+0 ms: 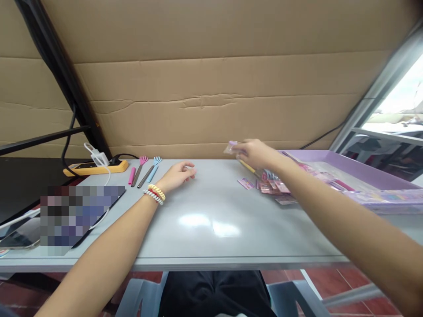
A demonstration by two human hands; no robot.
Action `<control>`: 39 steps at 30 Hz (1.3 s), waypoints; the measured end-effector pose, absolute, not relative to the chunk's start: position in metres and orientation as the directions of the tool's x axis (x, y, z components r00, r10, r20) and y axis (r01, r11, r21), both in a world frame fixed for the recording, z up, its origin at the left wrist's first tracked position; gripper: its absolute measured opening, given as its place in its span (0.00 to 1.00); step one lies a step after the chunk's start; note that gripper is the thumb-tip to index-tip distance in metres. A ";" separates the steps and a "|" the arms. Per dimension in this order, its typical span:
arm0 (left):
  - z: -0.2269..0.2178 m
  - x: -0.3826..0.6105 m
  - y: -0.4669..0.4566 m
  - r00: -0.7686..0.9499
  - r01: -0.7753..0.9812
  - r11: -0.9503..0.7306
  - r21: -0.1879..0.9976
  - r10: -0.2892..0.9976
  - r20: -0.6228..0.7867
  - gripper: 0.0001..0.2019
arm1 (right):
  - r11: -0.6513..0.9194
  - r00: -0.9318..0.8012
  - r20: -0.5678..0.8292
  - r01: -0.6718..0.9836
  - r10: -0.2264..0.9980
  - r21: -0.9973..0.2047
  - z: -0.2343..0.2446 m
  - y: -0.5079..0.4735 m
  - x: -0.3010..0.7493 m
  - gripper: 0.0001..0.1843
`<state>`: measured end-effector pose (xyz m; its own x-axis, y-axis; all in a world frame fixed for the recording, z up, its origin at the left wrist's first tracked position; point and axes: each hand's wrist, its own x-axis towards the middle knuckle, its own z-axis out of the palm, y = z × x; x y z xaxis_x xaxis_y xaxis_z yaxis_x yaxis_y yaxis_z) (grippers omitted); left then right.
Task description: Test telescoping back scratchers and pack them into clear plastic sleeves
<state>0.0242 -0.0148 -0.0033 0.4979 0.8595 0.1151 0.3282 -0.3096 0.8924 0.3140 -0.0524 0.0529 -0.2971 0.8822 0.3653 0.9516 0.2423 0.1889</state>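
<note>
My right hand reaches over the far side of the grey table and pinches a small clear packet with a lilac top. Just below it lie a yellow stick and a heap of small pink packets; one packet lies apart to the left. My left hand rests on the table with fingers curled loosely; something small and pale shows at its fingertips, too small to name. Coiled yellow, red and white bands circle that wrist.
A lilac tray with more packets stands at the right. A pink and a blue little back-scratcher and a pink pen lie at the back left beside a yellow power strip. A phone sits at the left edge. Cardboard lines the wall.
</note>
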 end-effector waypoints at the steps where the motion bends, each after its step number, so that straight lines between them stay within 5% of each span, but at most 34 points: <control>1: -0.005 0.023 -0.014 0.512 0.387 -0.345 0.855 0.852 0.112 0.24 | 0.159 -0.217 0.309 0.967 0.926 0.201 0.061 -0.042 0.328 0.23; 7: -0.016 0.024 -0.011 0.609 0.554 -0.533 0.640 0.783 0.125 0.20 | -0.254 0.244 0.076 0.951 0.967 0.178 0.074 -0.010 0.395 0.25; 14: -0.013 0.023 -0.013 0.631 0.578 -0.562 0.592 0.767 0.113 0.15 | -0.359 0.364 0.012 0.912 0.931 0.199 0.032 -0.008 0.398 0.22; 22: -0.014 0.023 -0.012 0.646 0.585 -0.581 0.566 0.756 0.109 0.15 | -0.424 0.439 -0.020 0.878 0.898 0.222 0.023 -0.006 0.385 0.30; 27: -0.011 0.023 -0.013 0.666 0.586 -0.619 0.523 0.735 0.124 0.15 | -0.344 0.347 0.035 0.902 0.937 0.262 0.034 -0.007 0.377 0.34; 34: -0.016 0.022 -0.013 0.680 0.609 -0.653 0.451 0.722 0.126 0.16 | -0.105 0.075 0.121 0.957 0.990 0.270 0.036 -0.024 0.319 0.27; 39: 0.005 0.029 -0.022 0.695 0.632 -0.707 0.316 0.698 0.173 0.16 | 0.311 -0.302 0.419 0.949 0.856 0.049 0.025 -0.088 0.262 0.21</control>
<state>0.0293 -0.0222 0.0053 0.6946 0.6982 0.1732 0.6321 -0.7073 0.3163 0.2617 -0.0877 0.0246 -0.3023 0.8562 0.4191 0.9491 0.3109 0.0494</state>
